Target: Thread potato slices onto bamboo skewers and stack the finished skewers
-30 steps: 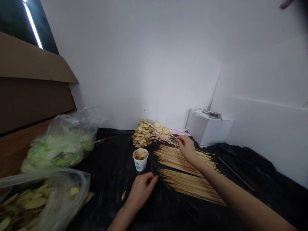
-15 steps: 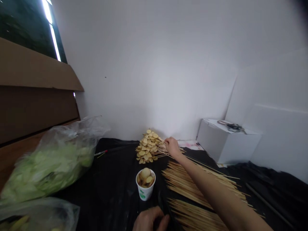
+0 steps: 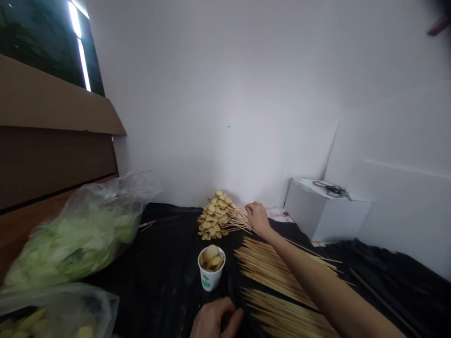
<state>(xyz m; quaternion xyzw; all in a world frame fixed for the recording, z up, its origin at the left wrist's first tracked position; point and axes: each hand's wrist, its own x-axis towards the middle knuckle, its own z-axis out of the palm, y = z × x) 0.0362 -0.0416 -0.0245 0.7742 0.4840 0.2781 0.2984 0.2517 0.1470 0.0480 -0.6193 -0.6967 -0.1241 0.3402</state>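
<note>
Skewered slices (image 3: pixel 213 216), head view: one pile, pale yellow, at the far side of the black sheet (image 3: pixel 162 263), near the white wall (image 3: pixel 225 94); bare stick ends (image 3: pixel 239 218) point rightward.

Right hand (image 3: pixel 258 218): at those ends, fingers bent toward them; whether they pinch a stick or stand apart cannot be told.

Left hand (image 3: pixel 214 319): at the lower edge, partly cut off; thumb and fingers curved, a gap between, nothing seen in it; just on the near side of one paper cup (image 3: pixel 211 280) of loose slices (image 3: pixel 212 253).

Unused sticks (image 3: pixel 271 267): two bundles, right of the cup.

Handling, judged: light; sticks thin, stiff; slices probably damp, slippery, apt to split. Hold: bare ends, clear of slices.
</note>
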